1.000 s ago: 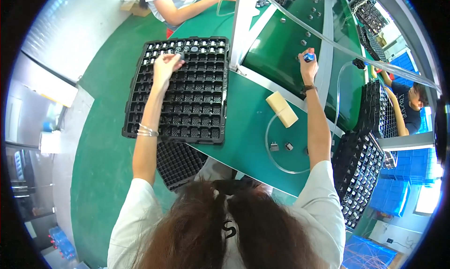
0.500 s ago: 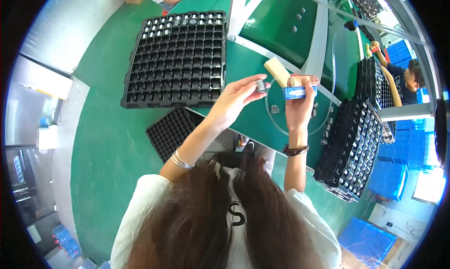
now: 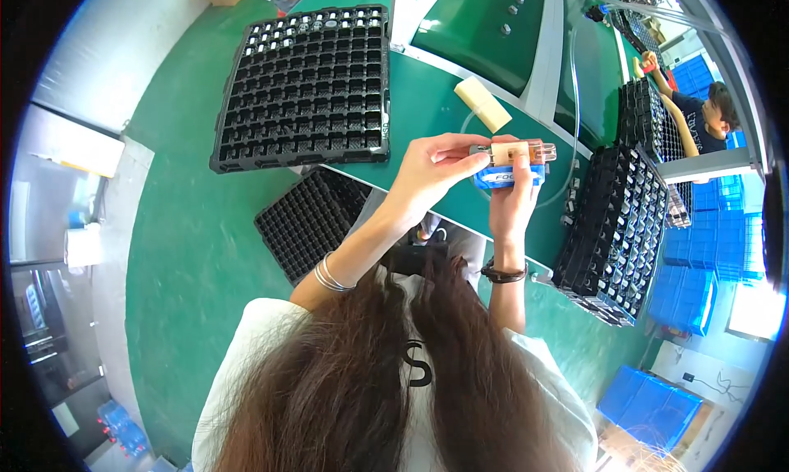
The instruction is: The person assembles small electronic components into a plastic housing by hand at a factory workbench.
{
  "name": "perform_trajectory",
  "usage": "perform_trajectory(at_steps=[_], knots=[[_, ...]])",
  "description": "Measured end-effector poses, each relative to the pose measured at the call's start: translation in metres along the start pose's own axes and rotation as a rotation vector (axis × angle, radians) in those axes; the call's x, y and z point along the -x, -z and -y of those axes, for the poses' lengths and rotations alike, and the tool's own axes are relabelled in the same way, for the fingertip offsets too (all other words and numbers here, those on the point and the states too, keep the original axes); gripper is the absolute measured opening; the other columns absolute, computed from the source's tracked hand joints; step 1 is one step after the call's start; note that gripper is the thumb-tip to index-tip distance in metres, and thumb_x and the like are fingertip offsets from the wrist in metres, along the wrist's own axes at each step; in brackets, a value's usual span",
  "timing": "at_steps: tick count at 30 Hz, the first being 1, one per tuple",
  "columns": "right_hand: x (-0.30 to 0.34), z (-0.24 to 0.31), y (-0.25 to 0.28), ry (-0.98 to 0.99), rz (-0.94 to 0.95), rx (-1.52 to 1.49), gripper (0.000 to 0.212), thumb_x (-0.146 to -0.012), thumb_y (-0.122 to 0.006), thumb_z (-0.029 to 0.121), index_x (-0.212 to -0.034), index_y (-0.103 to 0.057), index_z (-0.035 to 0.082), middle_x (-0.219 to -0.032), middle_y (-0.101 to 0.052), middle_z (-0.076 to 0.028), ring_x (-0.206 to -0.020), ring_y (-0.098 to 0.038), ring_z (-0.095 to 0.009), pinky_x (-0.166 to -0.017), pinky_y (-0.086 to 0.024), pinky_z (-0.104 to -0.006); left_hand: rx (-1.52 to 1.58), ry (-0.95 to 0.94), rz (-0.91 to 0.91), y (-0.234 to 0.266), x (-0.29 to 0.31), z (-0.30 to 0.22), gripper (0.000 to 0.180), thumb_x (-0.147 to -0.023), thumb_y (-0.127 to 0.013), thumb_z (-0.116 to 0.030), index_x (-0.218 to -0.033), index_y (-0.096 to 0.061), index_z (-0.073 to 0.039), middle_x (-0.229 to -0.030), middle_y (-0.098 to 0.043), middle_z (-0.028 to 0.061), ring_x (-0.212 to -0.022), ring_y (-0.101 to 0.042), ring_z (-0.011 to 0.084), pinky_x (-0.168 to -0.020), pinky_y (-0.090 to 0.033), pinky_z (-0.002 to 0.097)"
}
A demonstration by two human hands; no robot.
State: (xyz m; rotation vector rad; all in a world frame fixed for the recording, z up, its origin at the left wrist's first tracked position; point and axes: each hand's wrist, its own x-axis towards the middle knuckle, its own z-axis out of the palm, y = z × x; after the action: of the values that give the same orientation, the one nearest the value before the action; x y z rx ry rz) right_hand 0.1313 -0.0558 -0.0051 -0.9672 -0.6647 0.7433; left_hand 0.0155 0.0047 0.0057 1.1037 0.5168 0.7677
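In my right hand point(image 3: 514, 213) is a small blue device point(image 3: 498, 179) with a clear amber plastic piece point(image 3: 541, 151) at its right end. The thumb lies along its top, over a pale section. My left hand point(image 3: 423, 176) pinches a small silver-grey metal part point(image 3: 480, 151) between thumb and fingertips, at the device's left end. Whether that part touches or sits inside the device cannot be made out. Just beyond both hands, a cream-coloured block point(image 3: 482, 104) lies on the green bench point(image 3: 423, 102).
A large black compartment tray point(image 3: 300, 156), filled along its far rows, is at the left. Another black tray point(image 3: 300, 225) sits lower. Stacked trays of metal parts point(image 3: 612, 234) stand right, near loose parts point(image 3: 569, 205). A green belt point(image 3: 477, 49) runs beyond; a co-worker point(image 3: 711, 119) sits far right.
My left hand has moved right, bringing the metal part to the device's left end. The device has shifted slightly left and down. The whole view has shifted a little.
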Motion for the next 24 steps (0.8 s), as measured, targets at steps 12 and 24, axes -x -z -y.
perform_trajectory(at_steps=[12, 24], knots=[[0.011, -0.004, 0.005, -0.142, -0.011, -0.126, 0.034, -0.087, -0.047, 0.033, -0.109, -0.045, 0.008, -0.100, -0.054, -0.010, -0.092, -0.053, -0.017, -0.081, -0.043, -0.0313, 0.050, 0.063, -0.007, 0.001, 0.006, 0.002, 0.024, -0.081, -0.061, -0.009, -0.101, -0.060, 0.004, -0.086, -0.061, 0.0036, -0.080, -0.055, 0.0073, -0.074, -0.044, 0.0199], [0.014, -0.001, 0.007, -0.093, 0.075, 0.222, 0.025, -0.086, -0.049, 0.025, -0.098, -0.055, 0.004, -0.077, -0.057, 0.001, -0.058, -0.046, -0.002, -0.047, -0.034, -0.0162, 0.015, 0.128, -0.047, 0.008, 0.009, 0.016, 0.029, -0.078, -0.064, -0.007, -0.105, -0.057, 0.004, -0.089, -0.061, 0.0050, -0.082, -0.056, 0.0090, -0.076, -0.044, 0.0212]])
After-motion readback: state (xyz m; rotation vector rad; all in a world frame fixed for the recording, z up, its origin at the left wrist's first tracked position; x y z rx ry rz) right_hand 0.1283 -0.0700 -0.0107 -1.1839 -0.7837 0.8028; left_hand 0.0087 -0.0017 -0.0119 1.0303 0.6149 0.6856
